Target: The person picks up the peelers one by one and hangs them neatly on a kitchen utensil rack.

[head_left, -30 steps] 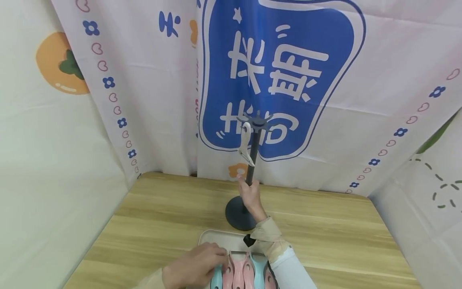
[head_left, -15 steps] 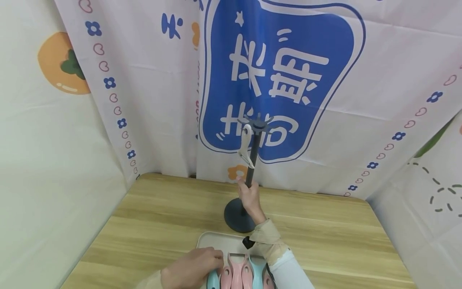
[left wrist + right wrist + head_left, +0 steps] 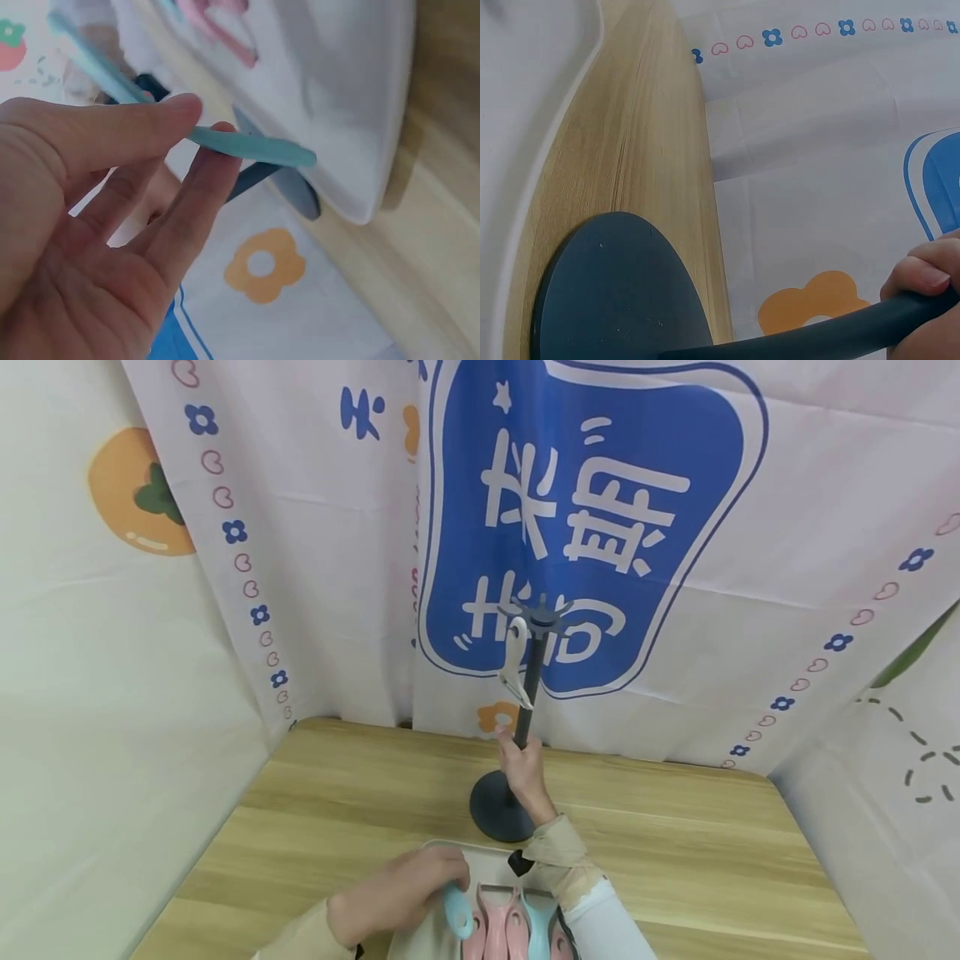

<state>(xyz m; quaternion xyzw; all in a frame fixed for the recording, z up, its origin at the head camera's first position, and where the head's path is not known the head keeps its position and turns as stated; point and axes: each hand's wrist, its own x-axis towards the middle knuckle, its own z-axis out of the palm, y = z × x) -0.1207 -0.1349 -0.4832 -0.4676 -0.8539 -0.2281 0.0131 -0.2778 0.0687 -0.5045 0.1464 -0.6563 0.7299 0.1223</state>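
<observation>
My left hand (image 3: 405, 893) pinches a light-blue peeler (image 3: 457, 912) between thumb and fingers, over the left side of a pale tray (image 3: 474, 858). In the left wrist view the peeler's handle (image 3: 262, 148) juts out past the fingertips. Several pink peelers (image 3: 496, 931) and another light-blue one (image 3: 539, 927) lie side by side in the tray. My right hand (image 3: 522, 770) grips the dark pole (image 3: 534, 672) of a hook stand, low down above its round base (image 3: 491, 808). From one of the top hooks hangs a white peeler (image 3: 514, 652).
A wooden table (image 3: 660, 827) carries the stand and the tray, with the tray in front of the stand's base. Behind the table hangs a printed cloth (image 3: 337, 610), and further cloth walls (image 3: 135, 693) enclose both sides. The right forearm crosses the tray's right part.
The left hand has lifted the light-blue peeler from the left end of the row; its handle end now shows raised and tilted. The right hand keeps its grip on the pole.
</observation>
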